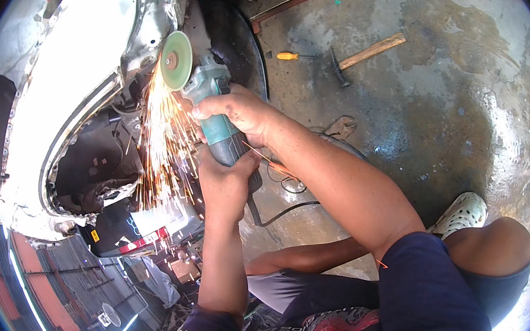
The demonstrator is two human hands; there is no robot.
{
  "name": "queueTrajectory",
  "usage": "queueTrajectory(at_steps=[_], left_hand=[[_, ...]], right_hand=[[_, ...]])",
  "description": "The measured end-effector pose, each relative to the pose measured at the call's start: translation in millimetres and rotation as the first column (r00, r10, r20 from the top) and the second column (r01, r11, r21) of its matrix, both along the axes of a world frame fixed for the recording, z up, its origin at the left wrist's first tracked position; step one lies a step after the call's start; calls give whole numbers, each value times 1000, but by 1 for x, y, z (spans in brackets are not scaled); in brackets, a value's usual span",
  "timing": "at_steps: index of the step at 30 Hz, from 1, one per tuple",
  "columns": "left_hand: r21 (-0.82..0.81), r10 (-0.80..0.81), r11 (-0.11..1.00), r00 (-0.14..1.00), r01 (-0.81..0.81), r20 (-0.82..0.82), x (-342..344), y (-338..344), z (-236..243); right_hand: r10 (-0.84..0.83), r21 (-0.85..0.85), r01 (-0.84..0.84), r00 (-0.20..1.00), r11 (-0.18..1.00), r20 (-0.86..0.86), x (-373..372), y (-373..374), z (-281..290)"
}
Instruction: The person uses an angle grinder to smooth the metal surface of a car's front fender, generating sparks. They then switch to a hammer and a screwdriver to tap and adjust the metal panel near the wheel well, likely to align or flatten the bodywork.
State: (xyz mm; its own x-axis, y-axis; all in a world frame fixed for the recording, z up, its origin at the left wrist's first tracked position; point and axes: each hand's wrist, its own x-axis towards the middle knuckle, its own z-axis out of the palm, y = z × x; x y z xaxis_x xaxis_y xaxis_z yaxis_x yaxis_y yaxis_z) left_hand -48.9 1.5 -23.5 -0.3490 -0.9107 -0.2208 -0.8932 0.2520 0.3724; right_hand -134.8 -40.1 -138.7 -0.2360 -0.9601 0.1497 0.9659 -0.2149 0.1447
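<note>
My right hand [241, 114] grips the front of a teal angle grinder [219, 128], its thumb over the body. My left hand [221, 183] is wrapped round the dark rear part of the grinder, lower down. The green disc [179, 63] faces up at the grinder's upper end, its edge at the metal of a stripped white car body [76, 29]. A dense spray of orange sparks [160, 148] streams downward from the disc toward the lower middle of the view. A black cord [283, 207] runs from the tool's lower end.
On the concrete floor [442, 74] lie a wooden-handled hammer [371, 50], a yellow screwdriver [287, 56] and pliers [345, 125]. A dark curved panel [251, 48] lies beside the car. My bent knee [489, 244] and a white clog [463, 212] are at lower right.
</note>
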Motion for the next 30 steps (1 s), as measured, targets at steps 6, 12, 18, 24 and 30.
queueTrajectory(at_steps=[6,12,18,24,30], left_hand=[[-10,-35,999,999,34,-36,1,4,-1],[-49,-55,997,998,56,17,2,3,0],[-39,-22,999,1000,22,4,0,9,1],[-39,-37,999,999,37,-17,-1,8,0],[-13,-16,1000,1000,16,1,-6,7,1]], right_hand=[[5,5,-5,1000,1000,11,1,3,0],[-5,0,5,1000,1000,7,-1,7,2],[35,-21,-34,999,999,14,4,5,1],[-2,-11,2,1000,1000,6,-1,7,1],[2,-14,-2,1000,1000,-3,-2,4,-1]])
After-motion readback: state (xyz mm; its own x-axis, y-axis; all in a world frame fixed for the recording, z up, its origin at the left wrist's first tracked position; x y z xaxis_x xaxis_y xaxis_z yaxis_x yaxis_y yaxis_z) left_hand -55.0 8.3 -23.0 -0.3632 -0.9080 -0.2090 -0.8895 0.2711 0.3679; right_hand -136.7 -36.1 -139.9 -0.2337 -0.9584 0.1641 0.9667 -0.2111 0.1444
